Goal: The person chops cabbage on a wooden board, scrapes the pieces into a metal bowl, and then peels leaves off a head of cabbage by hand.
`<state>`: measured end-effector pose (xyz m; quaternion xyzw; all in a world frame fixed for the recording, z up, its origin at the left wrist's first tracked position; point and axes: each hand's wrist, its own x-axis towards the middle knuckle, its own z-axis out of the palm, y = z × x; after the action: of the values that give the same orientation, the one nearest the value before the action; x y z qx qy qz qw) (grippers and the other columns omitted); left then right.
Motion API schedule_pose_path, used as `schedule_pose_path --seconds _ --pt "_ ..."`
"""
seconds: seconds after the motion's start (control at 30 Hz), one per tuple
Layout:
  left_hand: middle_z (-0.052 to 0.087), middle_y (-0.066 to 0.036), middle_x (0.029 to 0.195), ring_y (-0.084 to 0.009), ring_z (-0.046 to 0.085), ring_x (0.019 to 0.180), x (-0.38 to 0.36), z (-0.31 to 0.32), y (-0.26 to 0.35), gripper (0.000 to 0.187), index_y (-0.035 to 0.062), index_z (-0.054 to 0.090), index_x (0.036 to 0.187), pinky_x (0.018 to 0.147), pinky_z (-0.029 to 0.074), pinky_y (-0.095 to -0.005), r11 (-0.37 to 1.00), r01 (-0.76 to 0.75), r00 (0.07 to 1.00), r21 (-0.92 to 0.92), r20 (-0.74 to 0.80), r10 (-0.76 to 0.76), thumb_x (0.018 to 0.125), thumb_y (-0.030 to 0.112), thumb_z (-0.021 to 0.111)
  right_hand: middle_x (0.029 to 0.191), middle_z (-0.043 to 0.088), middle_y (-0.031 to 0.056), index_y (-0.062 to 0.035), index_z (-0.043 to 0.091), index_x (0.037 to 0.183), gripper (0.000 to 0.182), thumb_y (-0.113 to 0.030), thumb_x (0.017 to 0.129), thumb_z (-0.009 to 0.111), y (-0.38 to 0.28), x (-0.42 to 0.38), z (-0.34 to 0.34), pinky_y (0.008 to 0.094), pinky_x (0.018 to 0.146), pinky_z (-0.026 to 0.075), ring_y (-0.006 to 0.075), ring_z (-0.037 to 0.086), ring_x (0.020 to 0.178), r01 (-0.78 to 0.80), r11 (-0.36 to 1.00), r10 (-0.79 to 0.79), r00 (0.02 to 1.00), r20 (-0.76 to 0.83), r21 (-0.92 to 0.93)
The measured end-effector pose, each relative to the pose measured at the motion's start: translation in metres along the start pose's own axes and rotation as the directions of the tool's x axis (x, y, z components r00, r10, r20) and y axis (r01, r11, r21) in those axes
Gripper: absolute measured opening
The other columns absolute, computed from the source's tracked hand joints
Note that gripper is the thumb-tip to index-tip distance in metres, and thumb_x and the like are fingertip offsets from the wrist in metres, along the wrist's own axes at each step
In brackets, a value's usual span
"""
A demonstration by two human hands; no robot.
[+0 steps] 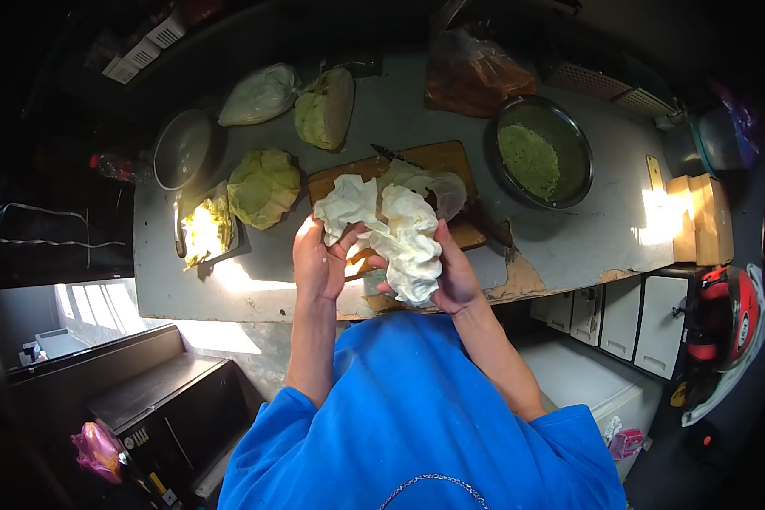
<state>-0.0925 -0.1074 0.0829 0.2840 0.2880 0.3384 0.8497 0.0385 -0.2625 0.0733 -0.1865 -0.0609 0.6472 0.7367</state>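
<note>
My left hand [317, 257] is closed on a pale, crinkled cabbage leaf [346, 204]. In my right hand [456, 274] is a larger ruffled bunch of cabbage leaves [411, 244], nearly touching the first leaf. Both hands are raised over the near edge of a wooden cutting board [450, 157]. More pale leaf [446, 191] lies on the board behind them. A dark-bladed knife [391, 155] rests at the board's far side. Left of the board sits a yellow-green outer cabbage leaf [263, 187], and a cut cabbage [325, 110] lies beyond it.
A metal bowl [580, 136] holds finely chopped greens [529, 159]. Behind it is a plastic bag of orange-brown contents [476, 76]. At left are an empty-looking round bowl [183, 150] and sunlit leaf scraps [206, 229]. The grey table's front edge [518, 276] is chipped. A cardboard box [701, 219] stands right.
</note>
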Motion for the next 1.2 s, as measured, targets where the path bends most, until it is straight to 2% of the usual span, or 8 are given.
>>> schedule_pose_path --seconds 0.13,0.23,0.3,0.33,0.37,0.53,0.73,1.2 --pt "0.064 -0.018 0.116 -0.029 0.069 0.102 0.022 -0.022 0.023 0.026 -0.0074 0.056 0.118 0.093 0.06 -0.0514 0.956 -0.244 0.967 0.161 -0.034 0.253 0.102 0.004 0.039 0.152 0.041 0.0216 -0.0115 0.026 0.158 0.077 -0.062 0.102 0.041 -0.004 -0.008 -0.014 0.0736 0.093 0.049 0.0444 0.046 0.137 -0.005 1.0 0.004 1.0 0.017 0.027" --pt "0.067 -0.017 0.106 -0.0295 0.067 0.075 0.025 -0.009 0.015 0.023 -0.0055 0.061 0.107 0.079 0.061 -0.0395 0.854 -0.308 0.848 0.419 -0.286 0.446 0.101 0.005 0.042 0.154 0.04 0.021 -0.0123 0.025 0.158 0.078 -0.062 0.101 0.043 -0.009 -0.01 -0.01 0.0738 0.096 0.047 0.0441 0.044 0.139 0.066 0.996 -0.061 0.995 -0.073 0.066" --pt "0.066 -0.022 0.111 -0.0375 0.068 0.074 0.046 -0.077 -0.017 0.022 -0.0052 0.063 0.106 0.074 0.058 -0.0387 -0.157 -0.131 0.881 0.979 0.187 0.434 0.102 0.008 0.046 0.151 0.043 0.0198 -0.0111 0.028 0.157 0.079 -0.061 0.099 0.049 -0.009 -0.009 -0.012 0.0744 0.098 0.046 0.0429 0.044 0.139 0.078 0.996 -0.075 0.996 -0.053 0.054" --pt "0.066 -0.024 0.11 -0.0409 0.067 0.08 0.035 -0.049 -0.022 0.02 -0.0033 0.065 0.109 0.076 0.056 -0.0404 0.095 -0.277 0.846 0.956 0.197 0.495 0.1 0.009 0.052 0.149 0.046 0.019 -0.0104 0.031 0.156 0.079 -0.059 0.098 0.054 -0.006 -0.007 -0.015 0.0741 0.098 0.046 0.0416 0.047 0.137 0.103 0.993 -0.097 0.991 -0.088 0.056" --pt "0.067 -0.022 0.11 -0.0387 0.067 0.084 0.046 -0.076 -0.042 0.021 -0.0012 0.066 0.113 0.079 0.056 -0.0389 -0.284 -0.522 0.652 0.804 0.591 0.475 0.098 0.011 0.058 0.147 0.049 0.0183 -0.0096 0.033 0.154 0.079 -0.058 0.097 0.058 -0.005 -0.006 -0.016 0.0739 0.098 0.046 0.0404 0.049 0.135 0.129 0.99 -0.121 0.985 -0.121 0.056" --pt "0.065 -0.017 0.13 -0.0233 0.069 0.101 0.009 -0.015 -0.029 0.026 -0.0019 0.066 0.115 0.084 0.056 -0.0341 0.38 -0.465 0.839 0.8 0.262 0.476 0.095 0.015 0.07 0.137 0.057 0.0083 -0.01 0.038 0.15 0.07 -0.038 0.095 0.071 -0.002 -0.006 -0.011 0.0375 0.102 0.051 0.022 0.059 0.123 0.185 0.973 -0.216 0.944 -0.25 -0.14" --pt "0.065 -0.016 0.128 -0.0186 0.066 0.105 -0.023 0.04 -0.018 0.045 -0.0072 0.058 0.122 0.087 0.056 -0.0301 0.854 0.005 0.984 0.52 0.151 -0.097 0.087 0.011 0.08 0.135 0.058 0.0078 -0.0092 0.037 0.15 0.066 -0.033 0.097 0.069 0.002 0.002 0.001 0.0364 0.1 0.052 0.0204 0.061 0.12 0.22 0.959 -0.258 0.938 -0.23 -0.18" --pt "0.065 -0.011 0.121 -0.0161 0.065 0.104 -0.018 0.007 -0.027 0.035 -0.005 0.053 0.127 0.093 0.053 -0.0316 0.936 -0.059 0.97 0.347 0.243 -0.029 0.099 0.01 0.067 0.14 0.057 0.0161 -0.0061 0.039 0.15 0.073 -0.051 0.097 0.062 0.003 0.001 -0.001 0.0442 0.106 0.049 0.0287 0.058 0.126 0.333 0.927 -0.37 0.886 -0.28 -0.171"
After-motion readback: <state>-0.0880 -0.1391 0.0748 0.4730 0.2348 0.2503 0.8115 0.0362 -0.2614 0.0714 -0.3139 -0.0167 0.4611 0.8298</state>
